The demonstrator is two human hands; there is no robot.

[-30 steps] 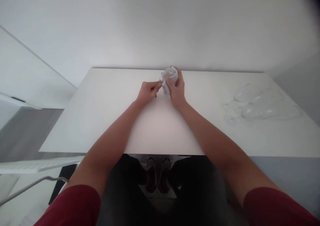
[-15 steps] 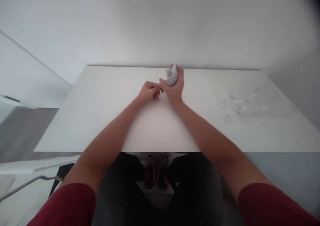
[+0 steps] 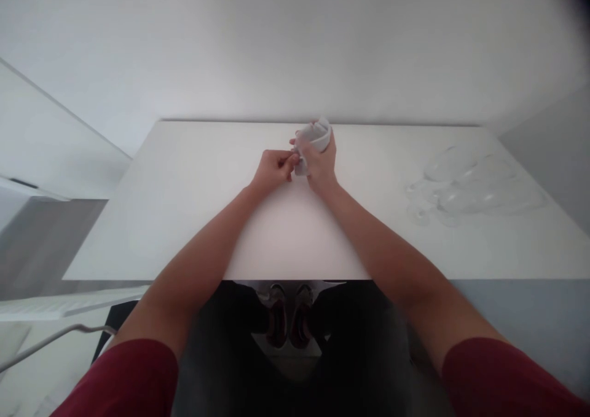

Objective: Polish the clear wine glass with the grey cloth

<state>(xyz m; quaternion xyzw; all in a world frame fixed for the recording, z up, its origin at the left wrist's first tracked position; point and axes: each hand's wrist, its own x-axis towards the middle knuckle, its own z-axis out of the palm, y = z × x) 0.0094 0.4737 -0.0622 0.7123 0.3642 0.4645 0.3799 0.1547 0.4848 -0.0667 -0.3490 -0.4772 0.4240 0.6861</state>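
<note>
The left hand is hovering just above the table with its grip pinched nearly closed, thumb and fingertips meeting at the near edge of a white cloth. Whether that pinch is catching the cloth itself or something thin inside it cannot be told from here.

Immediately to the right of that pinch, the cloth is sitting bunched into a cup shape, with a short tail hanging down toward the left fingertips. The right hand is wrapping it from the right and from below, its grip curled snugly around the bundle and the fingers reaching up over the far side. Anything inside the folds is hidden.

To my eye, this is going best if the left pinch is staying small and steady, acting only as an anchor, while the right grip is doing the turning with even, light pressure. Squeezing hard is probably risking whatever the cloth is covering. Working low over the table is also sensible, since a slip is then costing little.

Well off to the right of the right grip, several clear glasses are lying on their sides on the table, close together and apart from both hands.
</note>
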